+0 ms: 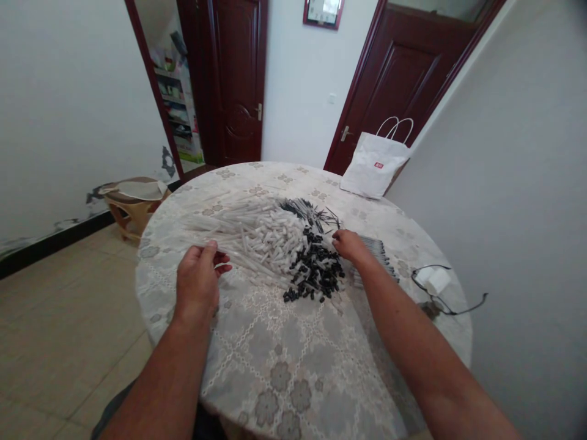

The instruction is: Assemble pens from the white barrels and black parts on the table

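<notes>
L hand [198,278] pinches clear tubes [238,235]; R hand [349,244] fingertips closed in white/black caps pile [314,269], contents unclear.

a round table [293,366] covered by a pale floral lace-patterned cloth carries everything. near its middle lies a heap of clear plastic tubes [247,235], and touching that heap on the near right is a pile of small black caps [316,275]. thin black rods [312,211] fan out behind the heap. a white paper bag [373,165] stands at the far edge, a black cable with a white plug [438,284] at the right edge.
</notes>
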A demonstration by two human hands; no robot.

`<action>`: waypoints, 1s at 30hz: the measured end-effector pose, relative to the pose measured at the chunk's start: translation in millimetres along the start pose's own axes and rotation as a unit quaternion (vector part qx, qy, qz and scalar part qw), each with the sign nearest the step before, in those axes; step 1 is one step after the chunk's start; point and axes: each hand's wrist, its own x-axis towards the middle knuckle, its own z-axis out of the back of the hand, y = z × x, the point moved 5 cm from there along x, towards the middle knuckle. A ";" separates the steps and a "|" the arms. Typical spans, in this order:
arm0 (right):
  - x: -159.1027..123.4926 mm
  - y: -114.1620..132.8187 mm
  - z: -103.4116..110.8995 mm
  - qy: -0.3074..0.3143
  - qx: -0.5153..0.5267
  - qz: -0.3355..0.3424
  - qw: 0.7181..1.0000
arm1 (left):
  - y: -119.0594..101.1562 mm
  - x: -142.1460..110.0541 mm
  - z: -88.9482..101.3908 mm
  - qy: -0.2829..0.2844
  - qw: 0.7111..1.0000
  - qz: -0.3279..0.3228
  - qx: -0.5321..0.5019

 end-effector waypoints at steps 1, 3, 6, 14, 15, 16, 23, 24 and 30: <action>5.3 1.5 -1.9 0.005 0.001 -0.002 1.000 | -0.3 -0.4 -0.2 0.002 1.000 0.002 0.002; 15.3 4.2 -4.7 0.014 0.003 -0.008 1.000 | -1.0 -1.7 -0.1 0.006 1.000 0.006 0.008; 29.5 7.2 -8.2 0.023 0.008 -0.026 0.999 | -2.1 -4.8 -0.3 0.014 1.000 0.005 0.020; 52.0 17.4 -19.1 0.101 0.034 -0.072 0.992 | -3.7 -10.9 -5.7 0.035 0.997 -0.012 0.062; 52.0 18.3 -19.6 0.114 0.043 -0.072 0.990 | -3.6 -11.2 -6.0 0.036 0.997 -0.013 0.066; 51.3 18.7 -20.0 0.126 0.052 -0.070 0.988 | -3.3 -11.5 -6.1 0.037 0.997 -0.014 0.069; 34.5 11.2 -23.2 0.159 0.137 -0.060 0.976 | -0.2 -14.2 -8.6 0.057 0.995 -0.019 0.083; 31.2 9.8 -24.1 0.160 0.151 -0.062 0.973 | -0.1 -14.9 -9.2 0.058 0.995 -0.018 0.084; 11.2 7.9 -26.6 0.150 0.236 -0.061 0.958 | 1.3 -16.8 -12.9 0.066 0.994 -0.017 0.084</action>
